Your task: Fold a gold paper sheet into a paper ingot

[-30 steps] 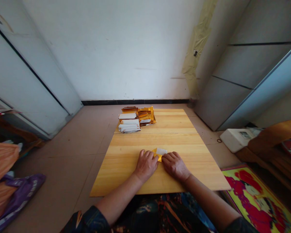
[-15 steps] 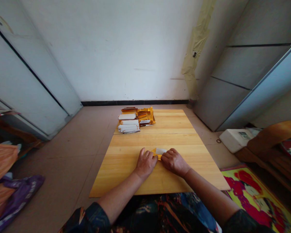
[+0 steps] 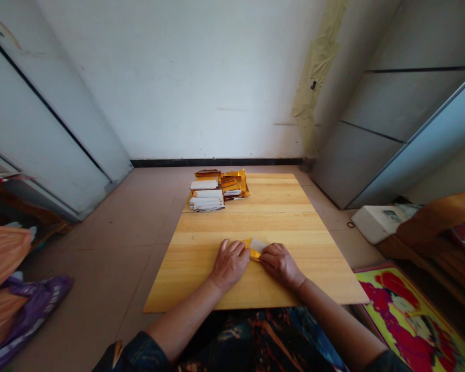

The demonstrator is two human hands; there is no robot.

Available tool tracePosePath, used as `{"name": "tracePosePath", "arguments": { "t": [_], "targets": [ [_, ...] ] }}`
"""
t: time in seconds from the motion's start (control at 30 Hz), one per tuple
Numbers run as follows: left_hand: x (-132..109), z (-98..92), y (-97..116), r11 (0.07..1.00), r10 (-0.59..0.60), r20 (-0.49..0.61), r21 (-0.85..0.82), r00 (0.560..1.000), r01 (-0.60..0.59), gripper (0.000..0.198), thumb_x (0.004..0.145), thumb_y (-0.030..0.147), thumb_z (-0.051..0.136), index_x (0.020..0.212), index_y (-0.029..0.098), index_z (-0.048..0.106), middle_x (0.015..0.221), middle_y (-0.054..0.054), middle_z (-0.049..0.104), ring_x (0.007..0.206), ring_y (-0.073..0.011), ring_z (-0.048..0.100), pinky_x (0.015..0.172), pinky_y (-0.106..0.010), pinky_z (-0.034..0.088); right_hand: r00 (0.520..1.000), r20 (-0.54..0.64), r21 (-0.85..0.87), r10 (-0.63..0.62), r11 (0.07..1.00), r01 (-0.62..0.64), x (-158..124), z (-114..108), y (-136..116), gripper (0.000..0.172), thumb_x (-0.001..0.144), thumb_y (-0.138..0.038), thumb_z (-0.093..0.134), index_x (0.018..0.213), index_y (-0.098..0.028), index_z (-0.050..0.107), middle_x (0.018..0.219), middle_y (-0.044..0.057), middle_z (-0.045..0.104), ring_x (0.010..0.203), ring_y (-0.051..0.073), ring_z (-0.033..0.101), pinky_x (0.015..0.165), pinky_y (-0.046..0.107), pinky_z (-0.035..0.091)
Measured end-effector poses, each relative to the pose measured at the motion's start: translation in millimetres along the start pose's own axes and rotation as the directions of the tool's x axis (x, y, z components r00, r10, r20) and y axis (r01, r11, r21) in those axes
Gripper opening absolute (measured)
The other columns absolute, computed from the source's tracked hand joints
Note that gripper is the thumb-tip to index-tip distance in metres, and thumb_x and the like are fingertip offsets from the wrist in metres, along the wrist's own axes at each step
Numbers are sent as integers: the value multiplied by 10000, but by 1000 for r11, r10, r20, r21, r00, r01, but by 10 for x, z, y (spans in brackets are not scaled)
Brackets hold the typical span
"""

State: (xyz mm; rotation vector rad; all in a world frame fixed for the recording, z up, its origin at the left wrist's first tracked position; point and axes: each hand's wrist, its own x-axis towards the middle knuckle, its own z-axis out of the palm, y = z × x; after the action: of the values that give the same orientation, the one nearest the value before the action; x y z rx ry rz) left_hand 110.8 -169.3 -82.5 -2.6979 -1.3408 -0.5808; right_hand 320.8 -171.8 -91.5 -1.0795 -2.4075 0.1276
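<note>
Right, in close, the gold-and-white paper piece (image 3: 254, 253) sat between two hands near the middle of the wooden tabletop (image 3: 197, 230), its pale panel facing up on the far side and a shiny gold strip running along the near side. Over at its left end came the left hand (image 3: 230, 263), fingers bent and close together, the tips gripping the gold edge. Across on the other end, the right hand (image 3: 282, 264) had its fingers curled in a narrow bunch, holding the right end and covering that corner. So the piece lay right at the fingertips of both, its middle showing in the small gap; the thumbs' exact grip underneath could not be made out.

Farther up the board, well apart from the hands, rested a stack of white-faced pieces (image 3: 207, 200), and just beside it on the right a heap of gold pieces (image 3: 236, 183). Out past the tabletop, a patterned mat (image 3: 401, 305) in yellow and magenta lay on the right, with a white box (image 3: 375, 222) beyond it. Away on the left sat a purple bag (image 3: 42, 305) beside orange material (image 3: 5, 258), and straight ahead rose a white wall (image 3: 217, 77) with a strip of tan tape (image 3: 313, 62).
</note>
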Motion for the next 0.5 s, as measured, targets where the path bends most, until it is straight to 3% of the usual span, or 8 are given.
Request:
{"name": "tracePosePath", "arguments": {
  "t": [0.2,0.33,0.5],
  "targets": [
    [-95,-18,24,1000,13,31,25,999,-13,210,889,293,530,1096,271,559,1188,-75,589,1147,-235,492,1005,-539,300,995,31,84,93,992,-95,32,-20,32,140,883,-175,524,879,-208,660,935,62,634,895,193,520,813,330,368],
    [-155,52,29,996,49,41,66,998,-52,226,866,377,558,1056,257,580,1279,-122,530,1223,-274,435,1014,-580,290,990,17,104,139,985,-140,38,2,100,149,883,-163,505,855,-204,646,929,64,627,881,191,516,800,326,378],
    [-169,98,-20,997,56,46,58,997,-58,193,864,375,560,1016,261,596,1287,-112,530,1222,-266,433,1027,-587,285,993,19,67,117,991,-118,48,34,169,119,888,-201,540,848,-205,652,927,64,633,867,189,520,779,320,386]
  ]
}}
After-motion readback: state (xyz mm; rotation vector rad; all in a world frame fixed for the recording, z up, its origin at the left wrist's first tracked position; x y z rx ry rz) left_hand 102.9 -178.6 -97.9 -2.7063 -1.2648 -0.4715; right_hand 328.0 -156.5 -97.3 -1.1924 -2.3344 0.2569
